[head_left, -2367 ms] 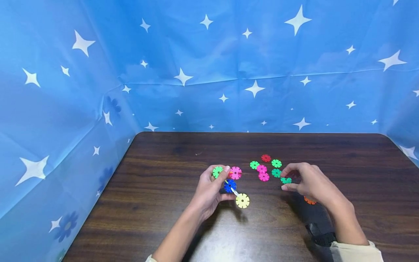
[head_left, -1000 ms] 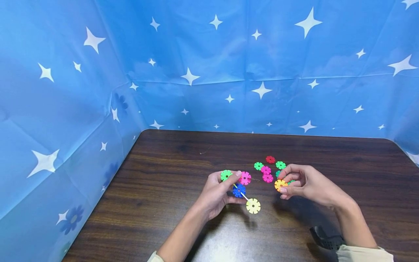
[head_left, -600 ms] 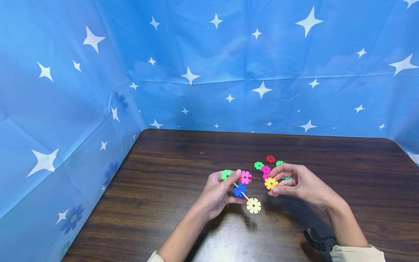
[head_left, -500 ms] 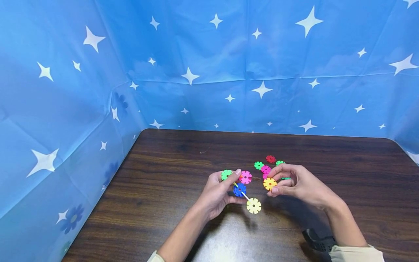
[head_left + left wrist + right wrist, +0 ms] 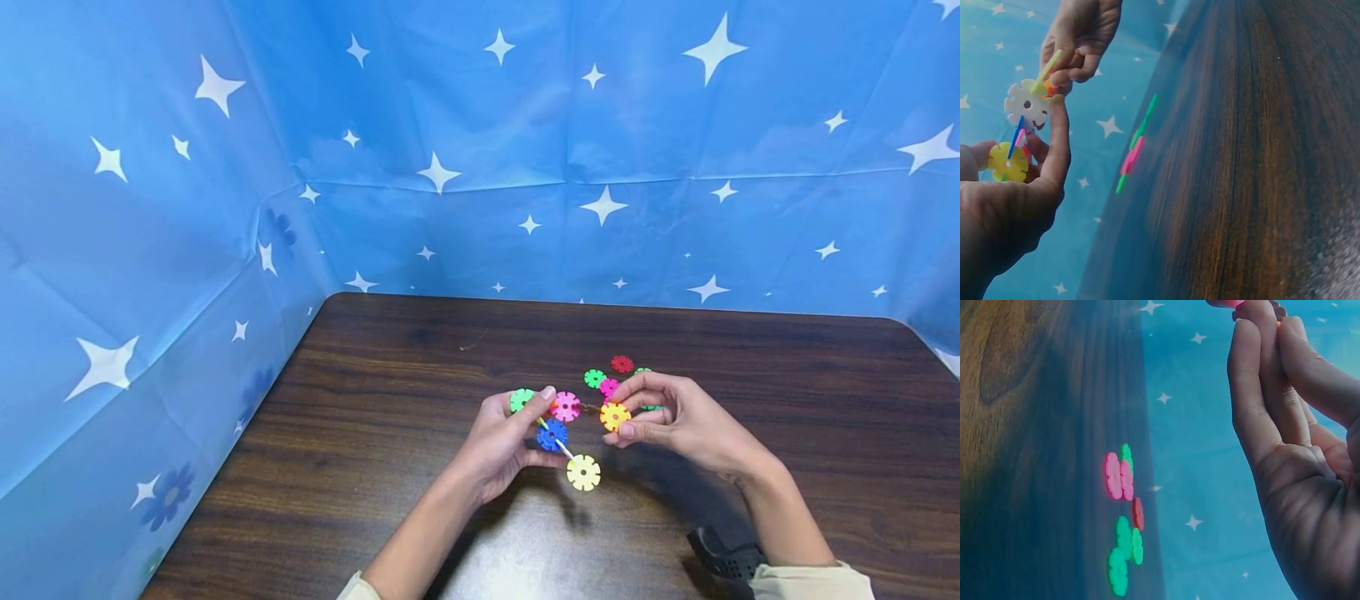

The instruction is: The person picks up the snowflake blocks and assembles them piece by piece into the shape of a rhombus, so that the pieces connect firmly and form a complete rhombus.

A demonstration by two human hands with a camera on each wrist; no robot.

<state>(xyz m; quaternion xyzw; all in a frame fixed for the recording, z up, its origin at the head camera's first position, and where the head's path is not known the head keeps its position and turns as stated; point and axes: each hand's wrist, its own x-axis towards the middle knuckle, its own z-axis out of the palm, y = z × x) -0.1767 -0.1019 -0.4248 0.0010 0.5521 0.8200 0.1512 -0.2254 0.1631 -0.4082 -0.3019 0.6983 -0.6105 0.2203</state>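
Note:
My left hand (image 5: 498, 446) grips a chain of notched plastic snowflake discs above the table, its thumb over the upper part. The chain shows a green disc (image 5: 521, 402), a pink disc (image 5: 566, 407), a blue disc (image 5: 552, 435) and a pale yellow disc (image 5: 583, 472). A white disc (image 5: 1022, 107) and a yellow disc (image 5: 1009, 167) face the left wrist view. Between thumb and fingers, my right hand (image 5: 686, 421) pinches an orange-yellow disc (image 5: 616, 417). That disc stands right at a brown disc (image 5: 590, 408), seen edge-on beside the pink one.
Loose discs lie on the dark wooden table (image 5: 390, 367) behind my right hand: a red disc (image 5: 622, 364), a light green disc (image 5: 595, 379), pink ones and teal-green ones, partly hidden. A black wrist mount (image 5: 723, 554) sits by the right sleeve. Blue star-patterned cloth (image 5: 480, 125) surrounds the table.
My right hand has taken up the orange-yellow disc and carried it left to the chain's brown disc. The left hand keeps its grip, nearly still; the view has shifted slightly.

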